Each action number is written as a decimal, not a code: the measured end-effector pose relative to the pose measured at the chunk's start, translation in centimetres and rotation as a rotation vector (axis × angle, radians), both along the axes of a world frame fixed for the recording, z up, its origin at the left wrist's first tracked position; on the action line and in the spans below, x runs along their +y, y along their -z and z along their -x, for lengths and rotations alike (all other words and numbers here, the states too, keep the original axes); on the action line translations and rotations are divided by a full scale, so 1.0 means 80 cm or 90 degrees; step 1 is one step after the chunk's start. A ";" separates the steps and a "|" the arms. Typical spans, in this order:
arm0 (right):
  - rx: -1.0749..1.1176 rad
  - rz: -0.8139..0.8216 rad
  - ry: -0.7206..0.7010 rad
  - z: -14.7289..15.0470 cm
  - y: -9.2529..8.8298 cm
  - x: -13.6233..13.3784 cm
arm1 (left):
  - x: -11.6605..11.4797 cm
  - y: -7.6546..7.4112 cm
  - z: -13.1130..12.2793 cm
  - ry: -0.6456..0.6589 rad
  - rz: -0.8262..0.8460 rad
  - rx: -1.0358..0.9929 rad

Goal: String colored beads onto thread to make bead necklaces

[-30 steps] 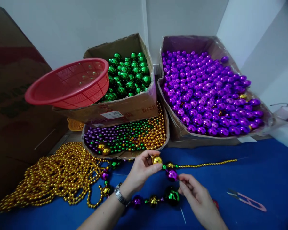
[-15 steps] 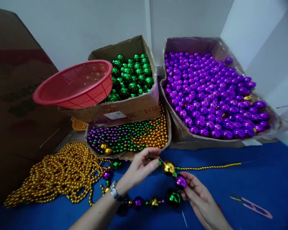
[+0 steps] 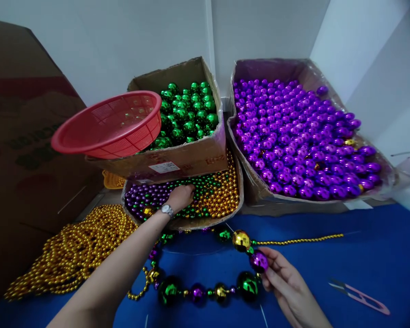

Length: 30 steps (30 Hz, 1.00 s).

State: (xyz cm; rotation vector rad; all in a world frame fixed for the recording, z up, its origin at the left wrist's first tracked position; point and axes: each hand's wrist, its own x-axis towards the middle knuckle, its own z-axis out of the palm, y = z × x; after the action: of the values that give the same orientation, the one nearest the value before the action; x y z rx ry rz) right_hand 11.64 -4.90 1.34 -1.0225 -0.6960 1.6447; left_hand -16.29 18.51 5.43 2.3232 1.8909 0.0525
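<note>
A half-strung necklace (image 3: 222,287) of large gold, purple and green balls curves across the blue table. My right hand (image 3: 287,287) rests on the table beside it, fingertips against the purple ball (image 3: 258,261), fingers loosely curled. My left hand (image 3: 181,197) reaches forward into the low box of small beads (image 3: 210,200), fingers down among the green and purple ones; its fingertips are hidden. A thin gold bead strand (image 3: 297,239) trails right from the gold ball (image 3: 241,240).
Behind stand a box of green balls (image 3: 186,114) with a red basket (image 3: 112,125) on its corner and a box of purple balls (image 3: 294,136). A heap of gold bead strands (image 3: 75,248) lies at the left. Pink snips (image 3: 360,297) lie at the right.
My left hand has let go of the necklace near the gold ball and moved forward into the small-bead box. The right hand stays by the purple ball.
</note>
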 end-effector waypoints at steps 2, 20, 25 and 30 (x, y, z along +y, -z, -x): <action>-0.009 0.004 0.003 0.000 -0.001 0.000 | 0.009 0.010 -0.006 -0.013 0.023 0.010; -0.022 0.016 0.028 0.006 -0.001 0.006 | -0.136 -0.043 -0.060 -0.147 0.308 -1.095; -0.066 0.000 0.020 0.007 -0.002 0.005 | -0.161 -0.040 -0.073 -0.223 0.356 -1.188; -0.086 -0.012 0.022 0.005 0.004 0.002 | -0.168 -0.036 -0.078 -0.213 0.348 -1.166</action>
State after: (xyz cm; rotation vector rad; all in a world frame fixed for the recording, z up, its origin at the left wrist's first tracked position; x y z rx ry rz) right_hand 11.26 -4.72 1.00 -1.1336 -0.7781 1.5469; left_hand -10.08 5.04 8.35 0.7036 0.9173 1.0567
